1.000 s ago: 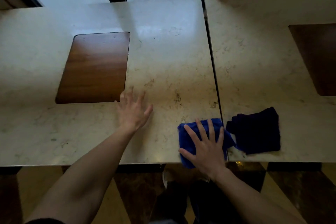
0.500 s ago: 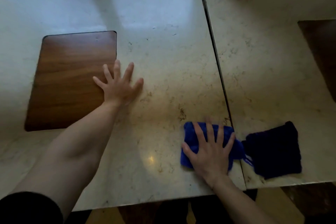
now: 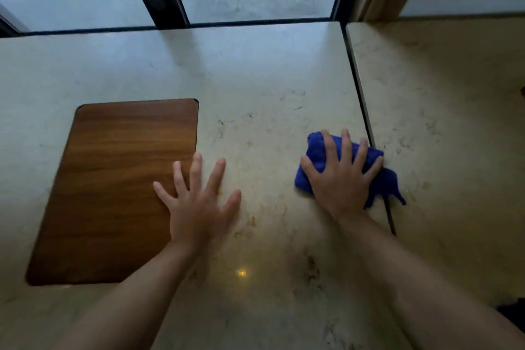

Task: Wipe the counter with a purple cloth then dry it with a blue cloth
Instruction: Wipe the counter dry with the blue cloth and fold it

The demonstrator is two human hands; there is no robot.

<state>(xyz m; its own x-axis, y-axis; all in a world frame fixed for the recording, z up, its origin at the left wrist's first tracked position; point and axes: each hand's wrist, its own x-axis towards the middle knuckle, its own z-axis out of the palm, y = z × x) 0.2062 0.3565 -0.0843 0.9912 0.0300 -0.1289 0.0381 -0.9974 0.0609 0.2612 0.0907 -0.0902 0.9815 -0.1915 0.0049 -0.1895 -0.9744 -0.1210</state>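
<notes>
- Blue cloth (image 3: 315, 162): bunched and folded, lying on the counter (image 3: 270, 88) at the right edge of the near slab, its right-hand corner trailing across the dark seam (image 3: 359, 94) onto the neighbouring slab.
- Long axis of the cloth: running roughly left to right and sloping down to the right, across the line of the forearm.
- Right hand (image 3: 339, 173): lying directly on top of the cloth, fingers straight and spread, pointing away toward the window; palm pressing flat, nothing curled round the fabric. This is the hand doing the work, and the nearer one by far.
- Left hand (image 3: 196, 202): lying well apart from the cloth, to its left, fingers splayed and straight, holding nothing; its outer fingers are overlapping the edge of the wooden inlay (image 3: 119, 187), seemingly bracing on the counter.
- Stage, as judged: drying seems to be under way, since the blue cloth is under the palm.
- Undried stone is lying ahead toward the window and leftward toward the inlay.
- Purple cloth: not showing.
</notes>
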